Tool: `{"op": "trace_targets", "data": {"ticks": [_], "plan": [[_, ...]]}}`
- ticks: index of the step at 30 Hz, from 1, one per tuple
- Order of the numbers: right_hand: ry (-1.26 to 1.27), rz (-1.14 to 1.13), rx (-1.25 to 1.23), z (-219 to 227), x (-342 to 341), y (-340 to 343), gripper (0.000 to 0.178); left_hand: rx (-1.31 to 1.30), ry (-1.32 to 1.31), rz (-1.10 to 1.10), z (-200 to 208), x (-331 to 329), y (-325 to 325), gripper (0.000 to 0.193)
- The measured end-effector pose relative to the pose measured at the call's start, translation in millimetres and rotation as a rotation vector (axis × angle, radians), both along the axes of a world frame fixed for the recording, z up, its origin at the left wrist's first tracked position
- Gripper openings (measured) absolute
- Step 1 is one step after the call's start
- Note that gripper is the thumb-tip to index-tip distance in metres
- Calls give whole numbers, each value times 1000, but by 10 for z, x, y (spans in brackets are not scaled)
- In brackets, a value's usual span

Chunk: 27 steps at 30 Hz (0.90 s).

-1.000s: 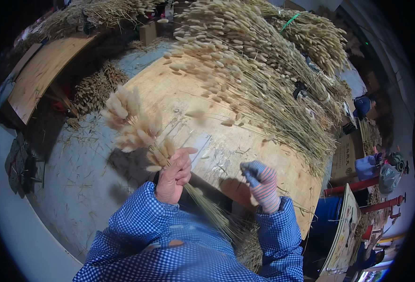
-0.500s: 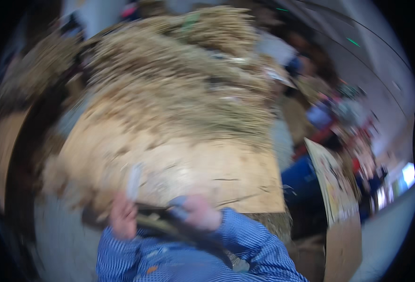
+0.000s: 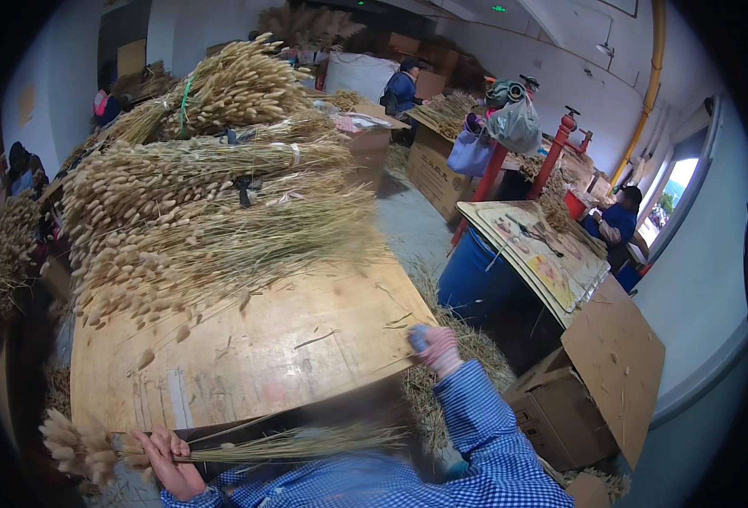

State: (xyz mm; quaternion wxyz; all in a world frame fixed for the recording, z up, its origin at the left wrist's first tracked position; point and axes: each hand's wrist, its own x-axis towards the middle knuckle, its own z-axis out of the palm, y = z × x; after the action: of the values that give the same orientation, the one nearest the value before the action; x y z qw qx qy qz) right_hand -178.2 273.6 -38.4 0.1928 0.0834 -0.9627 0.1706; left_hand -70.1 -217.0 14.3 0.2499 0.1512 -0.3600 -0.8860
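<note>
At the near left, my left hand (image 3: pixel 171 464) is closed around a small bunch of dried bunny-tail grass (image 3: pixel 298 446). Its fluffy heads point left and its stems stretch right, just off the table's near edge. My right hand (image 3: pixel 440 349) is at the right corner of the wooden tabletop (image 3: pixel 306 339), fingers curled. A grey-blue covering shows at its fingertips; whether anything is inside the curled fingers is hidden. Large piles of the same dried grass (image 3: pixel 196 195) cover the far part of the tabletop, and loose stems and heads lie on its near part.
To the right stand a blue barrel (image 3: pixel 471 275), a side board (image 3: pixel 552 254) with scissors-like tools on it, and an open cardboard box (image 3: pixel 560 411). Straw litter (image 3: pixel 484 347) lies beside the table. Farther back are a red metal stand (image 3: pixel 552 157) with hanging bags and several people.
My view has swung right and cleared from blur. My right hand has moved away from my left, out to the table's right corner. The bunch now shows plainly in my left hand.
</note>
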Motion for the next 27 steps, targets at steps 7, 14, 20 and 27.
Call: {"op": "trace_targets", "data": {"ticks": [7,14,20,27], "plan": [[-146,-531,42,251,208,635,29,61,-79,-49,210,-52,162,44],[-79,457,-484,700,562,-1270,43,33,177,-175,437,-136,572,45],[-87,778,-359,794,771,-2581,55,34,193,-185,548,-221,907,45],[-507,848,-254,575,539,-2319,36,-118,195,-362,399,-224,1112,35]]}}
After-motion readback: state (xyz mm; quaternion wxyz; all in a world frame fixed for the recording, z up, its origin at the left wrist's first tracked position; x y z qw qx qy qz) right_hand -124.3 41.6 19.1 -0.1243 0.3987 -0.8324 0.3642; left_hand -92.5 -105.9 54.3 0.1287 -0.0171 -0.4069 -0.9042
